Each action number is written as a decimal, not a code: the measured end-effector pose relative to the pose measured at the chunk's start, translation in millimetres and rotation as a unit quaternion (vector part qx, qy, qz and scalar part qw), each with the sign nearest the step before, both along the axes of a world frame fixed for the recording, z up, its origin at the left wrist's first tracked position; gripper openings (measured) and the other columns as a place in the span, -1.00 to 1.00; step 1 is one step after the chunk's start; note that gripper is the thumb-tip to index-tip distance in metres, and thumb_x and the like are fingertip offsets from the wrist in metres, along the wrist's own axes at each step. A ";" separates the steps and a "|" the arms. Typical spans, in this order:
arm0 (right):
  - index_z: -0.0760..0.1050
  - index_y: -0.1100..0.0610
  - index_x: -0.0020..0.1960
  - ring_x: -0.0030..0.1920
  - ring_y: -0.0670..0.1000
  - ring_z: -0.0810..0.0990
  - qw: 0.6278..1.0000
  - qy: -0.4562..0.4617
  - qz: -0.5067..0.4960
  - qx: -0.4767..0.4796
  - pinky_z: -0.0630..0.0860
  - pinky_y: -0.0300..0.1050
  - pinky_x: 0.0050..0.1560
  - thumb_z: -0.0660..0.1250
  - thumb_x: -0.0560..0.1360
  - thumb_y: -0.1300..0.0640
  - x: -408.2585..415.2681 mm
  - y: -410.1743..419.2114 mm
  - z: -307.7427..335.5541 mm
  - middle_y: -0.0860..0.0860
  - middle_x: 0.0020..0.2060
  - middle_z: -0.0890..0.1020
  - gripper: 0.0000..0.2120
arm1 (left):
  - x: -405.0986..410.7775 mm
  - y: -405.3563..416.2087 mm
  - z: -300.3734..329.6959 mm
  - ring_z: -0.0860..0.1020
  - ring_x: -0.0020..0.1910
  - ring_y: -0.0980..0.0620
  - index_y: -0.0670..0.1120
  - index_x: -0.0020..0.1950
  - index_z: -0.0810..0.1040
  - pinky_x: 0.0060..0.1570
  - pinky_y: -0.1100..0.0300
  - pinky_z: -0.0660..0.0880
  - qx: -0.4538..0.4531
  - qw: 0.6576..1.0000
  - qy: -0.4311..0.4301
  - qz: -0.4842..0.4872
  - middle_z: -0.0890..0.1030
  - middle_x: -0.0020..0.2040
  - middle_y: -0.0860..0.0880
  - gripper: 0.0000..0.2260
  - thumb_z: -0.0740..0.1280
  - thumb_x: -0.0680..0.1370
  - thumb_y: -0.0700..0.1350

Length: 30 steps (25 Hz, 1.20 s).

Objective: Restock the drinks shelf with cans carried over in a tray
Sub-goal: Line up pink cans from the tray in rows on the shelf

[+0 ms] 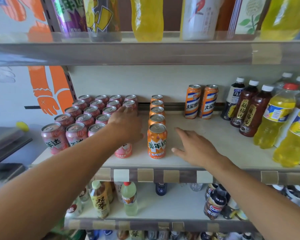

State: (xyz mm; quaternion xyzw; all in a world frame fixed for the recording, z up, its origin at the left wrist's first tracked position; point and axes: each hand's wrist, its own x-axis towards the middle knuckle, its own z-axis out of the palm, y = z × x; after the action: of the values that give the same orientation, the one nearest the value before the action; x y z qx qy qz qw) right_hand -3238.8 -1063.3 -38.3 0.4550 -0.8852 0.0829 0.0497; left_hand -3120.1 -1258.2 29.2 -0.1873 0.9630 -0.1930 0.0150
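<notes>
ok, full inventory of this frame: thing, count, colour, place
pink cans: about twenty, in rows, middle shelf left
orange cans: five, one file front to back, middle shelf centre
tall cans: two, orange with white and blue, at the back
dark bottles: three or more, brown/black, middle shelf right
yellow bottles: at least two, far right
top shelf: large bottles, purple, yellow, white
lower shelf: mixed bottles below
tray: not in view
left hand: over the rightmost pink file
right hand: open, flat over bare shelf right of the orange cans
</notes>
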 end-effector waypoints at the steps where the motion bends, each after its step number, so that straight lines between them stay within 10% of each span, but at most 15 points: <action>1: 0.11 0.08 0.54 0.38 0.09 0.37 0.999 0.034 -0.007 -0.013 0.42 -0.01 0.23 0.22 0.59 -0.15 2.5 5.6 -3.2 0.06 0.43 0.40 -0.37 | 10.8 8.7 2.5 0.23 0.47 -0.11 -0.05 0.41 0.37 0.45 -0.01 0.17 0.003 0.998 0.057 -0.025 0.34 0.44 -0.10 -0.48 0.19 0.55 0.21; 8: 0.30 0.14 0.48 0.35 0.09 0.41 0.993 0.081 -0.008 -0.089 0.38 0.00 0.30 0.20 0.60 -0.02 45.4 49.0 -36.0 0.05 0.37 0.48 -0.51 | 71.6 74.0 -42.0 0.60 -0.05 -0.06 -0.02 0.11 0.56 -0.35 0.20 0.30 0.046 0.950 0.237 -0.200 0.60 0.00 0.01 -0.75 0.21 0.54 0.03; 20: 0.49 0.15 0.26 0.10 0.10 0.54 0.980 0.106 -0.166 -0.038 0.56 0.05 0.02 0.22 0.52 -0.01 169.8 153.9 -133.1 0.05 0.08 0.60 -0.61 | 93.9 121.9 -159.0 0.59 -0.07 -0.13 -0.07 0.07 0.56 -0.17 0.01 0.54 0.142 0.929 0.132 -0.316 0.60 -0.03 -0.03 -0.65 0.10 0.52 0.08; 30: 0.48 0.18 0.22 0.00 0.16 0.57 0.976 -0.043 -0.213 0.019 0.56 0.05 -0.13 0.30 0.43 0.03 196.9 235.6 -314.9 0.10 -0.01 0.60 -0.60 | 82.1 192.1 -309.3 0.58 -0.04 -0.19 -0.07 0.11 0.55 -0.08 -0.04 0.51 0.197 0.939 0.021 -0.280 0.60 0.01 -0.08 -0.58 0.01 0.49 0.07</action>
State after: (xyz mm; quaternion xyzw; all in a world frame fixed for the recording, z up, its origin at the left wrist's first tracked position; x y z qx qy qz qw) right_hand -3041.9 -827.7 -353.3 0.2534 -0.9644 0.0728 0.0196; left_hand -3038.0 -1066.1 -280.0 0.0927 0.9954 0.0083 -0.0228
